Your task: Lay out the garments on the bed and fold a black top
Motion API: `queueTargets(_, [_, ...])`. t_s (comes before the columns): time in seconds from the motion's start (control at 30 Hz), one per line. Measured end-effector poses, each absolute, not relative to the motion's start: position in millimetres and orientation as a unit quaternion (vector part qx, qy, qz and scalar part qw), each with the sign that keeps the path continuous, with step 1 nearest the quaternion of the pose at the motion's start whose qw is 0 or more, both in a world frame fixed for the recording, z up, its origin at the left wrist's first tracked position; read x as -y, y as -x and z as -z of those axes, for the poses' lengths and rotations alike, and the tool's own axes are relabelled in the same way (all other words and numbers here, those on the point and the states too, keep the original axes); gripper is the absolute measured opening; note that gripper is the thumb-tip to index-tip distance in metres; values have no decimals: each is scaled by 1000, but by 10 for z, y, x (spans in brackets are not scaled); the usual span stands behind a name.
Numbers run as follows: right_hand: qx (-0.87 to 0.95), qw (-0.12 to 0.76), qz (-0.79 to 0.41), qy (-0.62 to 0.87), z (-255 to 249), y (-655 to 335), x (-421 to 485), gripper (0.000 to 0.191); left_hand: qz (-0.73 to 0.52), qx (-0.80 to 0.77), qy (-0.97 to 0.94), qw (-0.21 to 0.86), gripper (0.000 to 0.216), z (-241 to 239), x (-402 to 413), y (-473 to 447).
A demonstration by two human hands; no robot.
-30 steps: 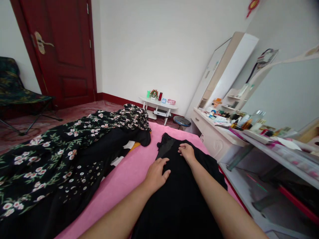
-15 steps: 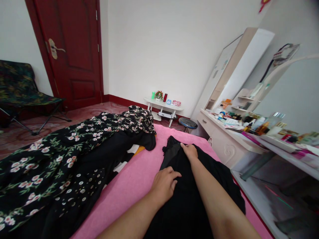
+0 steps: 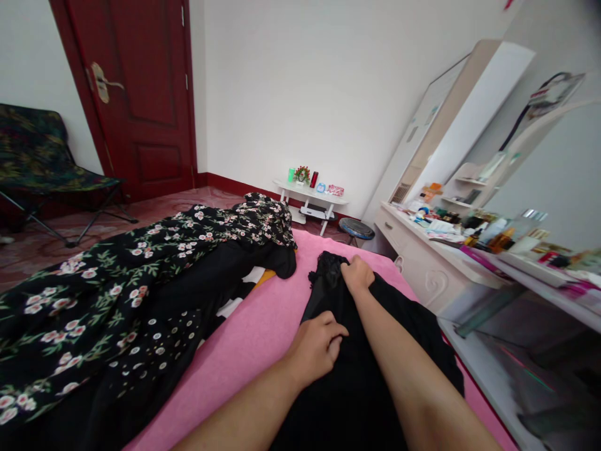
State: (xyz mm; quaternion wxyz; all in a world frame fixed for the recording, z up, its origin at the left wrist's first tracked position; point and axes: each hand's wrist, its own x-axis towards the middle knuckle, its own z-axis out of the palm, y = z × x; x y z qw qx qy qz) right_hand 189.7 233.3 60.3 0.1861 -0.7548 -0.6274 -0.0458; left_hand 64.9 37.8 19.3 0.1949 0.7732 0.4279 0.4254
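Black garment (image 3: 357, 376): lies flat on the pink bed cover (image 3: 253, 338), lower centre to lower right of the frame, its far end bunched just above centre.

Left hand (image 3: 317, 344): lower centre, fingers curled in, pinching a fold along the garment's left edge where it meets the pink cover.

Right hand (image 3: 357, 275): just above centre, fist closed on the gathered far end of the black garment; forearm runs down over the cloth to the bottom right.

Floral dress (image 3: 141, 269): black with white and pink flowers, spread over the left half of the frame, its upper end heaped at centre, near the black garment but apart from it, a strip of pink cover between them. A black piece with white dots (image 3: 164, 338) lies under its lower edge.

Dressing table (image 3: 422, 263): white, right of centre, just beside the bed's right edge; top crowded with bottles and small items, too small to tell apart. Mirror (image 3: 549, 163) above it, upper right.

Small white table (image 3: 312, 197): centre, against the far wall, carrying a little plant and small containers. Round stool (image 3: 357, 228) just to its right.

Red door (image 3: 136, 94): upper left, shut, brass handle.

Folding chair (image 3: 37, 163): far left, dark patterned seat, on the floor well apart from the bed.
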Motion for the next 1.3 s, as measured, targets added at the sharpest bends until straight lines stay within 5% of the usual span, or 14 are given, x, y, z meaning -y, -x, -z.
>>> queueTargets(0.33, [701, 173, 21, 692, -398, -1510, -2390, 27, -446, -416, -764, 211, 27, -197, -357, -642])
queueTargets(0.67, [794, 147, -158, 568, -469, -1692, -2270, 34, -440, -449, -745, 221, 23, -153, -408, -611])
queueTargets(0.83, [815, 216, -226, 489, -535, -2122, -1619, 48, -440, -458, -743, 211, 22, -119, -419, -600])
queueTargets(0.97, [818, 322, -205, 431, -597, -2498, -888, 28, -448, -466, -737, 197, 23, -85, -431, -607])
queueTargets(1.2, [871, 225, -212, 382, -659, -2729, 167, 15, -465, -460, -735, 178, 25, -32, -452, -588])
queueTargets(1.3, [880, 185, -218, 380, -603, -2659, 370, 30, -475, -459, -738, 138, 24, -7, -447, -595])
